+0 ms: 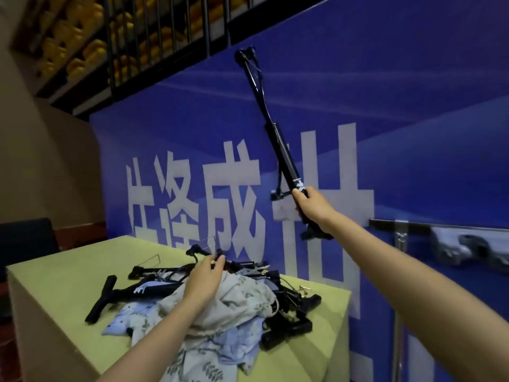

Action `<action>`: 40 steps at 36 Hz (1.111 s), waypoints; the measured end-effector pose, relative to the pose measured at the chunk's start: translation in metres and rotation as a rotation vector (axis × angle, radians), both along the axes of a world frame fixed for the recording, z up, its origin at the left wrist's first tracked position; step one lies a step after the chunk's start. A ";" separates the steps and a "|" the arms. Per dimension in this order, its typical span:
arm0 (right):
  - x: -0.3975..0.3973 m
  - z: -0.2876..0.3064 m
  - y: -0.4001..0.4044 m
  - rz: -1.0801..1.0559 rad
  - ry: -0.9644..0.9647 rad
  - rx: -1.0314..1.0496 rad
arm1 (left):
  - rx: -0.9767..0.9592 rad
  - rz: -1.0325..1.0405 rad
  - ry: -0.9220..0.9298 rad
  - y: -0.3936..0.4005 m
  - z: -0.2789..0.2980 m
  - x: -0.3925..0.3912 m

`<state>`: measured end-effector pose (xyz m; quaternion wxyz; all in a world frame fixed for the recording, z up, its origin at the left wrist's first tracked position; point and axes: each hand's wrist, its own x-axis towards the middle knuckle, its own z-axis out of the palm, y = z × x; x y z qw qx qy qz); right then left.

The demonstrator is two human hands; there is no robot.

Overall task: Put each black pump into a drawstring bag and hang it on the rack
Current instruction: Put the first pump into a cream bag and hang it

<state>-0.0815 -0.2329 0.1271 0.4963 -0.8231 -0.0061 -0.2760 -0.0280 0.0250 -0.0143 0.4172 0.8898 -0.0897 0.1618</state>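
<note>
- Big white characters run across the blue banner (pixel 358 106) in front of me; the middle one reads 成, the others are cut off by the counter and my arm, so I can't read them fully.
- My right hand (pixel 312 206) is clamped round the barrel of a black pump (pixel 278 139), lifted high against the banner, tilted, handle end up towards the top left.
- There's a white logo and a tiny line of print on that barrel just above my fingers, too small to read.
- A thin hose hangs loose beside the barrel.
- My left hand (pixel 205 282) is down at the pile, fingers loosely spread and relaxed, resting on the fabric and touching the black parts behind it.
- The drawstring bags (pixel 220 321) lie in a crumpled heap on the yellow-green counter (pixel 55 299): pale cloth with a leaf print, some bluish; whether anything is in them, I can't tell.
- More black pumps (pixel 132 292) lie around and under the heap, one with a white mark on its barrel and its T-handle pointing left.
- A metal rack (pixel 399 226) is fixed to the banner on my right, blurry bundles hanging from it.
</note>
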 end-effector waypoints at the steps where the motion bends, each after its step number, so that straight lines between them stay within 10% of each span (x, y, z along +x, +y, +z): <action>1: -0.005 0.002 -0.002 0.018 -0.011 0.012 | -0.069 -0.019 -0.023 -0.004 0.011 -0.005; 22: -0.110 -0.158 -0.050 0.005 0.193 -0.176 | -1.172 -0.500 -0.071 -0.118 0.159 -0.053; 40: -0.120 -0.220 -0.003 0.108 0.154 0.084 | -0.926 -0.502 0.066 -0.126 0.105 -0.059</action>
